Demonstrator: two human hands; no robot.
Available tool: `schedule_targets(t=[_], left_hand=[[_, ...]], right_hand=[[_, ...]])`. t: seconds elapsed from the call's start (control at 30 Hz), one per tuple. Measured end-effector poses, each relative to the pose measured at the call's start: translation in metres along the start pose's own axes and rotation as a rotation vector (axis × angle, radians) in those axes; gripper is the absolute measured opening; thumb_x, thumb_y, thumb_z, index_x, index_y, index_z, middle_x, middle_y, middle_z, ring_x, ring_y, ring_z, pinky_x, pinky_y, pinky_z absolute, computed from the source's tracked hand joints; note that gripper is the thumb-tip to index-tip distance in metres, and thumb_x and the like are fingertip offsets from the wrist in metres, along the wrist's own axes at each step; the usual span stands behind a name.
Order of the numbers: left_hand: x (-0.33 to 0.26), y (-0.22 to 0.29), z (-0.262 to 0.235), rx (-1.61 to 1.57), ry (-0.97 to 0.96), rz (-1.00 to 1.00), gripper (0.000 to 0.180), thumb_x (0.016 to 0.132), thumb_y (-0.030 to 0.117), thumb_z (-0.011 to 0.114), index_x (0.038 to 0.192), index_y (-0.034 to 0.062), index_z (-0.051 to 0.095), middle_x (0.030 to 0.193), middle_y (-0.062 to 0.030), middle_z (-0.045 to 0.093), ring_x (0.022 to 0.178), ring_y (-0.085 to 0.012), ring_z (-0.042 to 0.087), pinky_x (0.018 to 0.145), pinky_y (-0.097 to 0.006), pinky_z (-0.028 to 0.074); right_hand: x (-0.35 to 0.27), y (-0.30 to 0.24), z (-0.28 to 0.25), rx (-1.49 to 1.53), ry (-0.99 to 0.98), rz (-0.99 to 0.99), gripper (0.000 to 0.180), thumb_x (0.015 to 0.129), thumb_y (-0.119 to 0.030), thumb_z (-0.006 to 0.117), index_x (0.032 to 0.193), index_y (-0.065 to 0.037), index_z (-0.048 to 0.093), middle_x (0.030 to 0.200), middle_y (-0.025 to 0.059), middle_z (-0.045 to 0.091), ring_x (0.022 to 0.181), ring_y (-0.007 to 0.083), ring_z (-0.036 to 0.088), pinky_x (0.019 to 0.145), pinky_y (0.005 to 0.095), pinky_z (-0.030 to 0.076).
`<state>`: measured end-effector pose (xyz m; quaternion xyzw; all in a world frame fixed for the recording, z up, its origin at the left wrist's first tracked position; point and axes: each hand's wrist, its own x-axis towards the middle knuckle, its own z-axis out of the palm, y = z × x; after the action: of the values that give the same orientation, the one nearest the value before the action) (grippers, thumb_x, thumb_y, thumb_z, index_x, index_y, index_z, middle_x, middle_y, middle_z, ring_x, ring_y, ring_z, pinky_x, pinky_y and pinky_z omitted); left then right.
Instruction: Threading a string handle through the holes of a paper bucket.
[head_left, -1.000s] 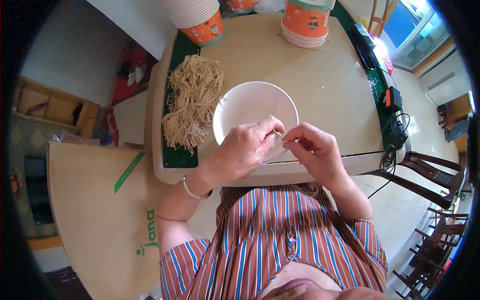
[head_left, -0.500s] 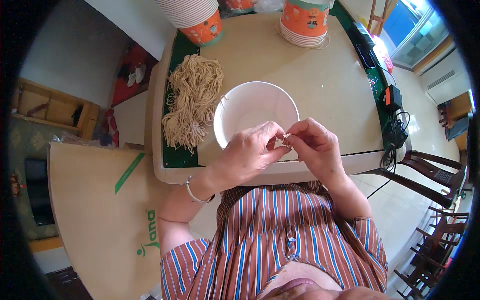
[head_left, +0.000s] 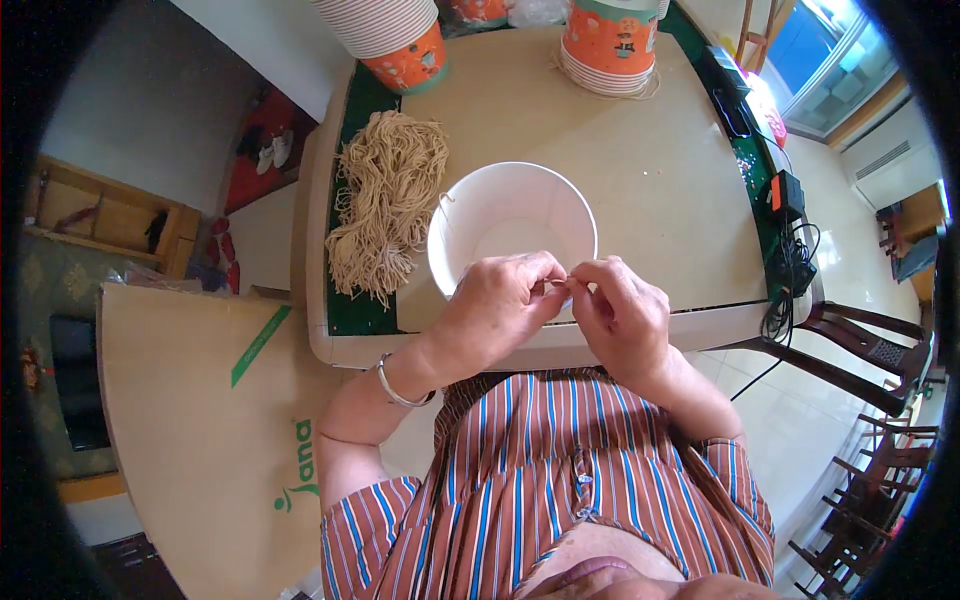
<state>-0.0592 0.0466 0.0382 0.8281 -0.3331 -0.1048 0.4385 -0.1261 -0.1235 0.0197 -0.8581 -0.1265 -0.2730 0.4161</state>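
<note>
A white paper bucket (head_left: 515, 195) stands mouth up at the near side of the table, right in front of me. A short loop of beige string (head_left: 445, 200) hangs at its left rim. Over the bucket's near rim my left hand (head_left: 503, 303) and my right hand (head_left: 626, 318) meet, thumbs and fingertips pinched together. Between them is a thin pale piece of string, mostly covered by the fingers. To the left of the bucket lies a loose bundle of beige strings (head_left: 388, 205).
A tall stack of orange-and-white paper buckets (head_left: 405, 60) leans at the far left; another stack (head_left: 608, 50) stands at the far right. Black cables and adapters (head_left: 787, 200) run along the table's right edge. A large cardboard sheet (head_left: 210, 420) is at my left, a dark chair (head_left: 865, 345) at right.
My right hand has turned and its fingers have closed in, down and left towards my left hand. My left hand has dipped slightly. The bucket and string bundle stay nearly in place.
</note>
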Motion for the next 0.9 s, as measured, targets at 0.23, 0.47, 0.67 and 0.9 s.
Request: schedule_targets(t=[0.23, 0.47, 0.67, 0.9], left_hand=[[0.001, 0.007, -0.004, -0.009, -0.050, -0.064, 0.013, 0.088, 0.010, 0.072, 0.096, 0.0006, 0.069, 0.082, -0.0170, 0.069, 0.073, -0.0304, 0.070, 0.065, -0.039, 0.054], [0.001, 0.000, 0.001, -0.069, -0.044, -0.025, 0.013, 0.089, 0.009, 0.071, 0.097, -0.0002, 0.068, 0.082, -0.0176, 0.069, 0.071, -0.0295, 0.069, 0.065, -0.038, 0.053], [0.003, 0.005, 0.000, -0.091, -0.082, -0.094, 0.015, 0.091, 0.012, 0.072, 0.098, 0.0001, 0.069, 0.078, -0.0146, 0.068, 0.066, -0.0193, 0.065, 0.062, -0.034, 0.051], [0.006, -0.005, 0.003, -0.187, -0.103, -0.082, 0.013, 0.093, 0.012, 0.070, 0.097, 0.0000, 0.068, 0.072, -0.0116, 0.067, 0.063, -0.0136, 0.062, 0.061, -0.032, 0.050]], right_hand=[[0.001, 0.004, 0.002, -0.011, 0.004, -0.104, 0.018, 0.082, 0.008, 0.071, 0.097, 0.000, 0.065, 0.081, 0.0119, 0.067, 0.061, 0.0217, 0.064, 0.054, 0.0310, 0.050], [-0.003, 0.003, -0.003, 0.031, -0.021, -0.005, 0.015, 0.085, 0.002, 0.071, 0.098, -0.002, 0.065, 0.084, 0.0122, 0.066, 0.068, 0.0251, 0.067, 0.057, 0.0346, 0.053], [-0.003, 0.009, 0.000, 0.160, -0.014, 0.108, 0.014, 0.086, 0.003, 0.070, 0.098, -0.003, 0.065, 0.083, 0.0107, 0.065, 0.065, 0.0221, 0.066, 0.055, 0.0320, 0.052], [-0.004, 0.010, 0.000, 0.160, -0.008, 0.086, 0.014, 0.087, 0.003, 0.070, 0.098, -0.003, 0.064, 0.084, 0.0093, 0.064, 0.063, 0.0189, 0.065, 0.055, 0.0308, 0.052]])
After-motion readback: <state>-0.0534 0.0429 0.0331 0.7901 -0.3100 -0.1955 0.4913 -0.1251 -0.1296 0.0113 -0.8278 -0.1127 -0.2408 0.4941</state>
